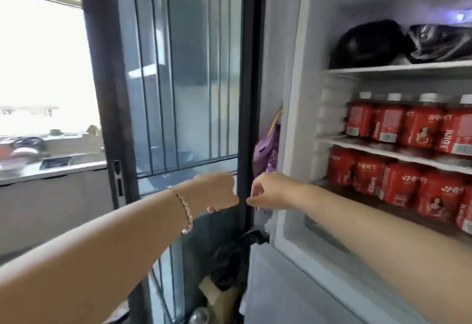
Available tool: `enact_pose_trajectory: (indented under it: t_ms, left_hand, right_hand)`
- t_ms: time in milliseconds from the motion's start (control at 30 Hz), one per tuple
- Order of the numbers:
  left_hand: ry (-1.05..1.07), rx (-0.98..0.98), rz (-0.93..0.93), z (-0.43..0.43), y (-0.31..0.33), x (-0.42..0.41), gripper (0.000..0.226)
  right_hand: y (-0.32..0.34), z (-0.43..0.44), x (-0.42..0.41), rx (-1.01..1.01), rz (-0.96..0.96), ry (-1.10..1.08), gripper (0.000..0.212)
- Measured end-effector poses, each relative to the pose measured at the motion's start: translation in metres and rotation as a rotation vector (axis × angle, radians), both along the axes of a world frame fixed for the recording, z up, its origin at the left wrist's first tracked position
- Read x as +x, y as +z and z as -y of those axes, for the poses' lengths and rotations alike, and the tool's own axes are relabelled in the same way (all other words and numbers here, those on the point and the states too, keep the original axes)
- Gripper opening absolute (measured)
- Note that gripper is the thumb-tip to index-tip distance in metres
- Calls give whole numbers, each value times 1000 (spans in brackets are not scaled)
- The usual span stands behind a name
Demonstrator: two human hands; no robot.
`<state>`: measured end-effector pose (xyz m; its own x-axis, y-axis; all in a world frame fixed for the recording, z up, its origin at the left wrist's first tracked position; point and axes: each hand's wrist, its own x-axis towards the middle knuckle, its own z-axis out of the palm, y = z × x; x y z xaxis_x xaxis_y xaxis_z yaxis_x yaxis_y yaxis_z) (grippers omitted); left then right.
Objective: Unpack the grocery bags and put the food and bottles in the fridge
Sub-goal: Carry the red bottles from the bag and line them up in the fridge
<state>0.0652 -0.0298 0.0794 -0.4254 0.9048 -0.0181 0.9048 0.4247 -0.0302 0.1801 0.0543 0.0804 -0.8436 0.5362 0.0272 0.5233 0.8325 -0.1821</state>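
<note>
On my feed the left hand point(217, 190) was curled tight, knuckles up, against the dark door frame point(246, 93). I could not tell whether it pinched anything. A metal link bracelet point(182, 206) sat on that wrist. The right hand point(272, 192) was closed narrow too, with its fingers pinching a fold of the purple bag point(265, 150), which hung in the gap between the frame and the side of the fridge point(293, 119). The two hands were just beside each other, with the frame between them.

The fridge stood open. Two shelves held rows of bottles point(419, 127) with pale caps and glossy red labels, the word "JUICE" running sideways. The other writing was too blurred to read. On the top shelf point(383, 68) lay crinkled black bags point(367, 45). Low down by the frame, another black bag point(235, 259) slumped over a cardboard box point(217, 298).
</note>
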Motion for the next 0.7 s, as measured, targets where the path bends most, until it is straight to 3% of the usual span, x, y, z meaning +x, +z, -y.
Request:
enact_pose_trajectory:
  t_ms: [167, 367, 467, 700]
  left_hand:
    - [300, -14, 50, 156, -40, -52, 28]
    - [721, 46, 99, 417, -86, -70, 25]
    - [937, 36, 180, 553, -108, -58, 27]
    - [1391, -27, 123, 837, -148, 7, 26]
  right_hand:
    - [-33, 128, -78, -48, 5, 294, 33]
    - [-91, 348, -147, -124, 21, 677, 23]
    - [-122, 474, -163, -141, 60, 844, 25]
    - [-163, 760, -169, -192, 185, 1234, 25]
